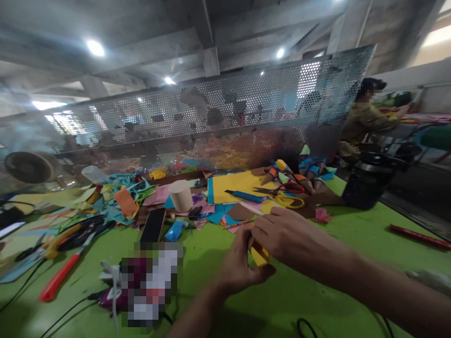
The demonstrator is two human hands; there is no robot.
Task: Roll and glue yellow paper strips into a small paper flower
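Note:
My left hand (pixel 241 263) is closed around a small folded yellow piece (pixel 260 255), thumb below it. Over the top of the same piece, my right hand (pixel 282 231) bends its fingers onto it, and its fingertips are partly hidden. Just beyond my hands lie yellow-handled scissors (pixel 289 201), red-handled scissors (pixel 291 188) and a blue cutter (pixel 247 196). These rest on and around yellow sheets (pixel 230 183) and coloured scraps.
A white cup (pixel 181 195), a dark phone (pixel 152 226) and paper scraps stand left of centre. A red-handled tool (pixel 59 278) and cables lie at left. A black flask (pixel 368 180) and red pen (pixel 419 237) are at right. A person (pixel 366 112) sits beyond the perforated panel (pixel 253 112).

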